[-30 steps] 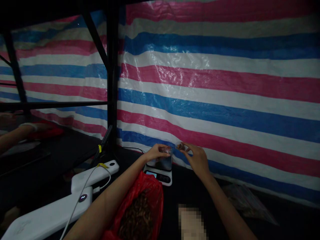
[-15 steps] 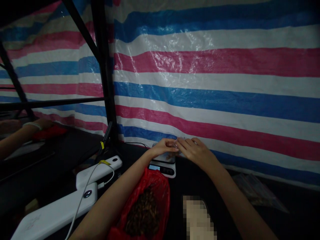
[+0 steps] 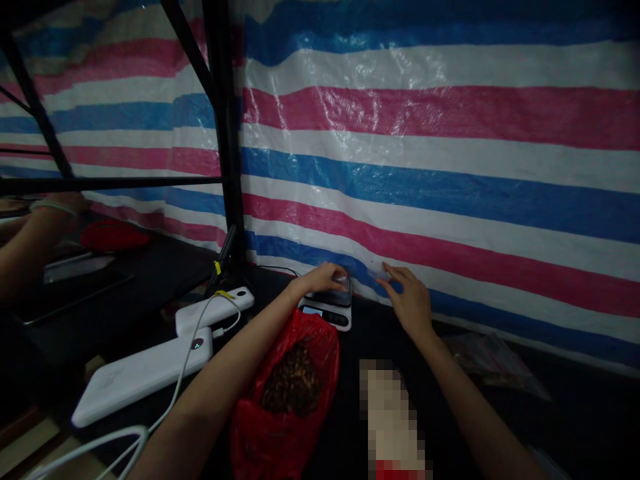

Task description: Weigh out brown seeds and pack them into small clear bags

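Our left grip (image 3: 326, 277) is curled nearly closed, thumb and fingers around a clear plastic piece (image 3: 343, 281) above the scale (image 3: 327, 311); whether it touches the plate we cannot tell. Our right grip (image 3: 411, 300) stands apart to the right, thumb and forefinger slightly parted; something faint and translucent shows at the tips, but we cannot tell whether we have hold of it.

We judge the plastic piece light, thin and rather slippery, easily dented, so we do best to pinch it gently at its rim. The brown pieces (image 3: 293, 380) look dry, light and perhaps brittle.

On the counter (image 3: 357, 343) we count one scale, one open red bag (image 3: 280, 440) of brown pieces too many to number, two white power banks (image 3: 143, 377) and, at right, one clear bag (image 3: 495, 360).
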`<action>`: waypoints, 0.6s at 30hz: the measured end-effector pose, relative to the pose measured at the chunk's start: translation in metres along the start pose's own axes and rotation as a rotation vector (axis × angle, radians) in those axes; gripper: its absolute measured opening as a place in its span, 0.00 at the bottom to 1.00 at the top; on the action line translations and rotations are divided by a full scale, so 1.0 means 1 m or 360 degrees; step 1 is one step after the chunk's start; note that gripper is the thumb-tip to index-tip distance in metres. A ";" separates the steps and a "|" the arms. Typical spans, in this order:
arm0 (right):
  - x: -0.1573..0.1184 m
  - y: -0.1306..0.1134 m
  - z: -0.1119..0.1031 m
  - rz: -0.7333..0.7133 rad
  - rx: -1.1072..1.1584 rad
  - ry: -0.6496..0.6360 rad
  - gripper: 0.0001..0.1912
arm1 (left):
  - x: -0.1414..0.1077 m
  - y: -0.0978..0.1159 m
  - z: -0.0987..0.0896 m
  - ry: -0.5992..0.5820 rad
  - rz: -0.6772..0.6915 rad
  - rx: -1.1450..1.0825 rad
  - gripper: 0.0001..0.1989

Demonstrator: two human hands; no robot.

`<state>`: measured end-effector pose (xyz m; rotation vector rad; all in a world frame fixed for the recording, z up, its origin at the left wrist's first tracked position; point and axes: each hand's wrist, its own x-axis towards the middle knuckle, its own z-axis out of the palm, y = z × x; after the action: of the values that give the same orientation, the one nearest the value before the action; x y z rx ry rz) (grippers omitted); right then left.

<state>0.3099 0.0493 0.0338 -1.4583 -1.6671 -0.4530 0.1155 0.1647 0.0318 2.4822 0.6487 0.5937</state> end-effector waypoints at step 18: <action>-0.078 0.028 0.037 0.0526 0.0503 -0.0488 0.23 | -0.104 0.014 0.024 0.1595 -0.0145 0.0142 0.13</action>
<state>0.3196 0.0348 -0.0554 -1.5755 -1.5956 0.2184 0.0497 0.0890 -0.0080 2.0808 1.1344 1.8218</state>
